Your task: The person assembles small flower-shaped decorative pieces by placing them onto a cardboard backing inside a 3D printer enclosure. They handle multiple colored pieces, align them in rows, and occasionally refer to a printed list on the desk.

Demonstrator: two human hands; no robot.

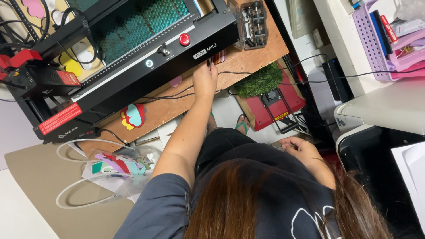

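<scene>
Two hands are in view. Left hand (205, 79) reaches to the front edge of the black laser cutter frame (146, 75), fingers bent over small multicoloured cut shapes (218, 57) on the brown wooden board (248, 55); the grip itself is hidden. Right hand (297, 148) rests curled by the lap, contents unclear. Finished coloured cut-outs (116, 166) already sit in a clear plastic bag; more remain on the board.
</scene>
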